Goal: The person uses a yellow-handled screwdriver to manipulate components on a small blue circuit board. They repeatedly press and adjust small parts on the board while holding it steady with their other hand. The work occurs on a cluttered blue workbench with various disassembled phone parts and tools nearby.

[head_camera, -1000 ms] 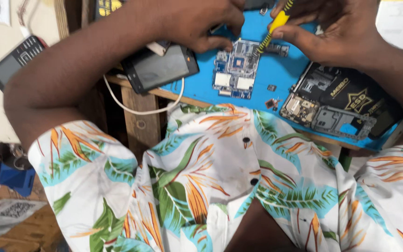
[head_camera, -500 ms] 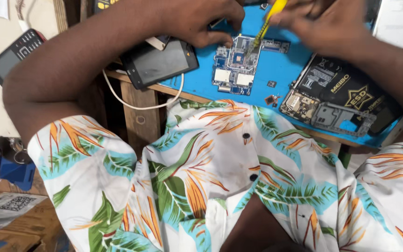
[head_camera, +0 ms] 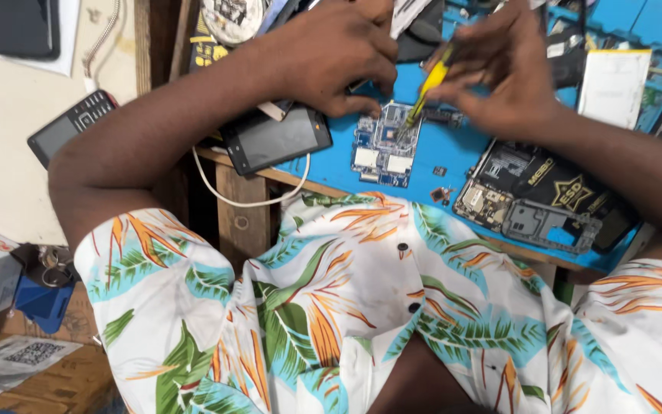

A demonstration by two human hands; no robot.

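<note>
A small blue circuit board lies on the blue work mat. My right hand grips a yellow-handled screwdriver, its tip down on the top of the board. My left hand rests just above and left of the board, fingers curled down beside its upper edge. Whether those fingers pinch anything I cannot see. A black phone with a dark screen lies under my left wrist, at the mat's left edge.
An opened phone body with exposed parts lies at the mat's right front. A white flat battery sits at the back right. A keypad phone lies on the pale surface to the left. A white cable hangs off the bench edge.
The view has shifted so the bench sits lower in the frame. Both hands stay at the board; the screwdriver tip remains on its upper part.
</note>
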